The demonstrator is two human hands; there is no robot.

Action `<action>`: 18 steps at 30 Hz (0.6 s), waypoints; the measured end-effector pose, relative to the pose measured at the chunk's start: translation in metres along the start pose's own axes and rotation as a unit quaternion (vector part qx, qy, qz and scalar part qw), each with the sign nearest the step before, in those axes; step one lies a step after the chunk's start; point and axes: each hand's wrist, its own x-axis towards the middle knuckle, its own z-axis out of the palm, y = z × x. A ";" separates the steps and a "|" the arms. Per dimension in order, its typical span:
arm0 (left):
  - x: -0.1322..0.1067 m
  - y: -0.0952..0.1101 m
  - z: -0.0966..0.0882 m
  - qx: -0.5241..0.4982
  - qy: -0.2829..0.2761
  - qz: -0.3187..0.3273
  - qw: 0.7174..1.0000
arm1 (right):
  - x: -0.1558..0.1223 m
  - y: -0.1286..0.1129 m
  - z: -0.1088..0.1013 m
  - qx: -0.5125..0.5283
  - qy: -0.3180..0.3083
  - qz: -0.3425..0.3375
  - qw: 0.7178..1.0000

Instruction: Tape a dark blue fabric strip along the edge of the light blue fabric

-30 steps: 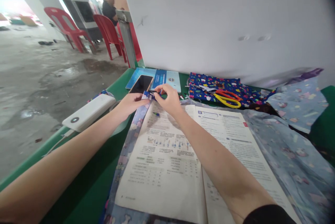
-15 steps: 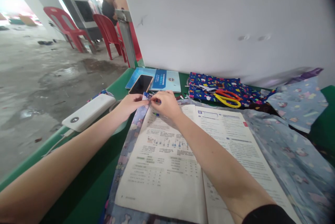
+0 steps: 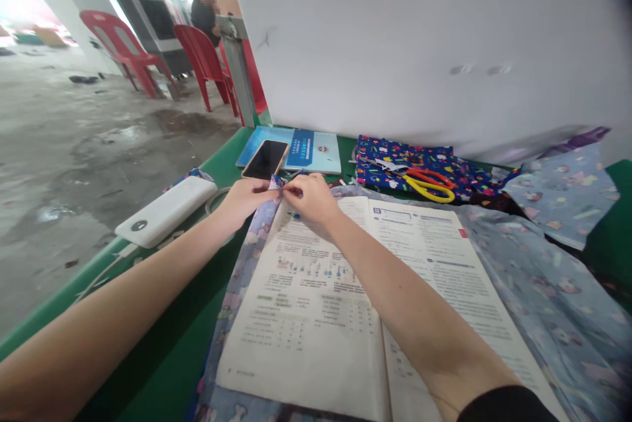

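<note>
An open book [image 3: 345,303] lies on a light blue printed cloth [image 3: 543,290] spread over the green table [image 3: 162,356]. Both my hands meet at the book's far left corner. My left hand [image 3: 244,198] pinches the corner of the cloth there, where a dark blue printed edge shows. My right hand [image 3: 311,197] is closed in a pinch on the same corner, fingertips touching those of the left hand. What sits between the fingers beyond the cloth is too small to make out.
A phone [image 3: 265,158] rests on a blue booklet [image 3: 311,149] behind my hands. A white power bank [image 3: 165,210] lies at the left edge. Orange-and-yellow scissors [image 3: 427,185] sit on dark blue printed fabric [image 3: 395,162]. A white board [image 3: 419,40] stands behind. Red chairs [image 3: 205,60] and a seated person are far left.
My right hand has dropped from a raised pinch down and left onto the cloth corner, closing up against my left hand. The left hand has barely moved.
</note>
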 end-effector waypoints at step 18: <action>-0.002 0.001 0.002 0.030 0.009 -0.011 0.999 | 0.001 0.006 0.001 0.060 0.001 0.006 0.998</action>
